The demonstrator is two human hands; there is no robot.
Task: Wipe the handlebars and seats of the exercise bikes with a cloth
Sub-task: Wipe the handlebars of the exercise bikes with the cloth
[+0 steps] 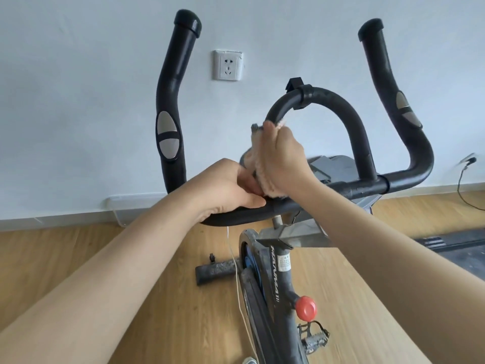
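While the right hand (282,156) clamps the cloth (258,164) on the centre loop, the left hand (225,185) grips the crossbar.

And there's the cloth, pale pink and fluffy, wrapped round the left leg of the black handlebars (351,119) loop, with the right hand's fingers curled tight about it and the tube. Its lower end hangs down to the crossbar, and right there the left hand is curled over that bar, fingertips at the cloth's edge; whether they pinch it too, hard to say. Two tall horns with silver pads rise on either side. Below, the exercise bike (282,279) shows a dusty dark frame, a red knob (306,307) and a pedal (313,337), standing on a wooden floor (131,285). Behind, a wall socket (227,65) sits on the pale wall.
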